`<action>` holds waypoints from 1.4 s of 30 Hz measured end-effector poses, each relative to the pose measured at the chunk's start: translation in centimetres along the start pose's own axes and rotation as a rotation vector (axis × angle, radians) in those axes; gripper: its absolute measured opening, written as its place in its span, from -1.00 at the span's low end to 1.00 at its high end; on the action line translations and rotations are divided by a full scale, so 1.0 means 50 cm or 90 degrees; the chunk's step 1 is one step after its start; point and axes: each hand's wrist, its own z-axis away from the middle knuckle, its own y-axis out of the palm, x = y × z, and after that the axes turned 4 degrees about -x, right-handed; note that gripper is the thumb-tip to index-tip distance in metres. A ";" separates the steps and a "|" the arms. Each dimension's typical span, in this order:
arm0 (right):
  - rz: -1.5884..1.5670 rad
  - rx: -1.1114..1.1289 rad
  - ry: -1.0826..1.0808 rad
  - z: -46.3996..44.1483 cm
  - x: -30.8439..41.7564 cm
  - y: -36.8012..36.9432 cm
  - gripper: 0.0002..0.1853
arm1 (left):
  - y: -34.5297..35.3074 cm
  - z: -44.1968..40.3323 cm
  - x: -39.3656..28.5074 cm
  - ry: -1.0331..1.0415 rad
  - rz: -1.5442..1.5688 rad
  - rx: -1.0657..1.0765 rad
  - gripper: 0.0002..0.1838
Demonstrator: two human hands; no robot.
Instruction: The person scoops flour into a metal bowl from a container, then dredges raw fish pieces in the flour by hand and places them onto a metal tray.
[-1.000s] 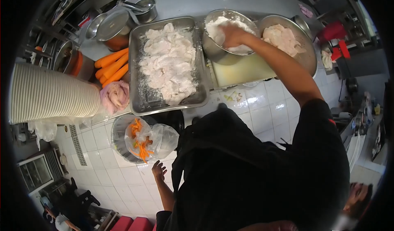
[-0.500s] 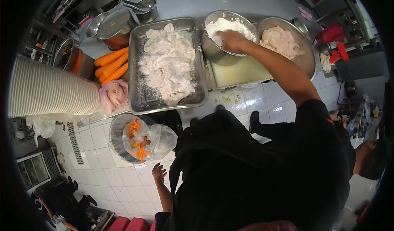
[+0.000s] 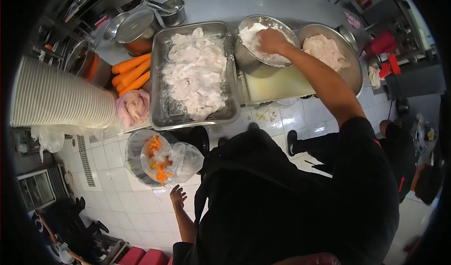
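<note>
My right hand reaches down into a deep metal bowl of white flour. Its fingers are hidden in the bowl, so what they hold does not show. My left hand hangs low at my side, fingers apart and nothing in it, close to a bin lined with clear plastic. Left of the flour bowl lies a metal tray with flour-coated pieces of pale meat. Right of it, a wide metal bowl holds uncoated pale meat.
A cutting board lies below the flour bowl. Carrots, a pink cloth, stacked containers and a lidded pot stand left. Orange peelings fill part of the bin. Another person is at right.
My right hand has moved slightly right within the flour bowl. My left hand stays hanging. The person at right has shifted, and the whole view has moved a little.
</note>
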 end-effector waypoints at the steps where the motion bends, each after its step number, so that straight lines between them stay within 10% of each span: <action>1: 0.006 -0.066 -0.017 0.002 -0.005 -0.009 -0.59 | -0.002 0.011 0.003 -0.011 0.007 -0.001 -0.53; 10: 0.075 0.051 -0.107 -0.002 0.016 0.045 -0.31 | -0.001 0.010 -0.029 -0.053 0.040 -0.007 -0.52; 26: 0.117 0.002 -0.034 -0.007 0.024 -0.021 -0.70 | 0.004 -0.010 0.012 -0.018 0.024 0.010 -0.52; 33: 0.098 0.000 -0.163 0.010 -0.011 0.062 -0.48 | -0.003 0.010 -0.038 -0.211 0.153 -0.037 -0.51; 42: 0.087 -0.072 -0.135 0.023 0.025 0.008 -0.49 | 0.002 -0.022 -0.071 -0.147 0.118 -0.049 -0.52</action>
